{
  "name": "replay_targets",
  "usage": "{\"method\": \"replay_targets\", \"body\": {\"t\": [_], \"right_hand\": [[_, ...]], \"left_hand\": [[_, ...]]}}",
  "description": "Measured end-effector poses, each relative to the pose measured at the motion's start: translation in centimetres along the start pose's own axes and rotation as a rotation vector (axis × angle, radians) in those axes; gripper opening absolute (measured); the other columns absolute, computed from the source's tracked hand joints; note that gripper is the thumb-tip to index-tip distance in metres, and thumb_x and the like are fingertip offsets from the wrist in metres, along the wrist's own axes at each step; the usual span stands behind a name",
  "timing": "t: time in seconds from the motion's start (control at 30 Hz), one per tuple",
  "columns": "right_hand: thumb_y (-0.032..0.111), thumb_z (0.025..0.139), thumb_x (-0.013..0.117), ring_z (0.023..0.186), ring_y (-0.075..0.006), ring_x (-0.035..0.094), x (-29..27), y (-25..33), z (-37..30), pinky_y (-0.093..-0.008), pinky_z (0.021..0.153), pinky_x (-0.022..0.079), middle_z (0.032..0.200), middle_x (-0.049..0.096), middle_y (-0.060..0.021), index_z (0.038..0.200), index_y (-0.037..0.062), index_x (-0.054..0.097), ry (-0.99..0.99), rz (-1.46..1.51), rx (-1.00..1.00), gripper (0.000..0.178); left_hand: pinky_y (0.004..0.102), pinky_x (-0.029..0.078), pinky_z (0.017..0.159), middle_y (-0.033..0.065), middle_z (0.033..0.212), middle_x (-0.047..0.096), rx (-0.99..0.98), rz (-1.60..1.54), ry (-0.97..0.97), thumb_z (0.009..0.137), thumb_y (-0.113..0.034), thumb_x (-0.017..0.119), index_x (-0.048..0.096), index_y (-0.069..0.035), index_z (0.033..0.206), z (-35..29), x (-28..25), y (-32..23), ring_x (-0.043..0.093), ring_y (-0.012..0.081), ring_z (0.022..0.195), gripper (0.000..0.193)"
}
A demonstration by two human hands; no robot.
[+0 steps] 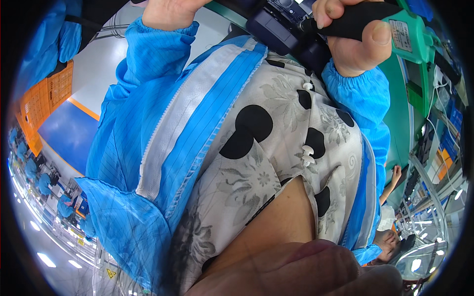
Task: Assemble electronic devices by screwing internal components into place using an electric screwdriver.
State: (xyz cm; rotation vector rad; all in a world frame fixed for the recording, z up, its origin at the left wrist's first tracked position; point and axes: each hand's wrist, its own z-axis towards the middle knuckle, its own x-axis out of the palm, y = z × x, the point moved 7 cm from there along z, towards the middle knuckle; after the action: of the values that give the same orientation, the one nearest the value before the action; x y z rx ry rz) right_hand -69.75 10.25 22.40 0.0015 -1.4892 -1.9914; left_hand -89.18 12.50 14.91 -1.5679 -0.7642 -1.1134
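My right hand (354,49) grips the black handle of a green and black electric screwdriver (409,37), fingers wrapped over it and thumb along its side. A pale label shows on the green housing. Its narrow dark tip points left at a dark navy and black device (272,29) with a moulded housing; whether they touch I cannot tell. My left hand (170,14) is up at the top edge, left of the device. Only its wrist and heel show, the fingers being cut off. Blue elastic cuffs end at both wrists.
An orange perforated crate (47,101) stands at the left beside a white surface (106,61). To the right lie a green worktop (399,106), a green block (418,96) and white cables (437,81). Another person's hand (396,173) reaches in at the right; a blue sleeve (69,37) shows upper left.
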Motion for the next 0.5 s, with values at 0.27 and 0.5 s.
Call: {"method": "replay_targets", "body": {"t": [0.27,0.5], "right_hand": [[0.066,0.082,0.059,0.067,-0.0222,0.054,-2.4,-1.5,0.0,-0.0376,0.064,0.042,0.08,0.057,-0.0099,0.115,0.0038,0.06,-0.047,-0.234,0.15,0.07],[0.071,0.082,0.052,0.064,-0.0214,0.052,1.1,5.1,4.1,-0.0405,0.062,0.04,0.078,0.056,-0.0089,0.112,0.0044,0.064,0.261,-0.022,-0.07,0.075]], "left_hand": [[0.0214,0.029,0.045,-0.0035,0.067,0.038,-0.007,-0.019,-0.084,0.102,-0.046,0.047,0.052,-0.015,0.08,-1.8,-1.6,-1.2,0.033,0.0083,0.052,0.039],[0.0217,0.024,0.046,-0.004,0.067,0.032,-0.065,-0.009,0.035,0.103,-0.031,0.046,0.047,-0.014,0.083,-2.3,-0.2,0.6,0.029,0.0085,0.053,0.026]]}}
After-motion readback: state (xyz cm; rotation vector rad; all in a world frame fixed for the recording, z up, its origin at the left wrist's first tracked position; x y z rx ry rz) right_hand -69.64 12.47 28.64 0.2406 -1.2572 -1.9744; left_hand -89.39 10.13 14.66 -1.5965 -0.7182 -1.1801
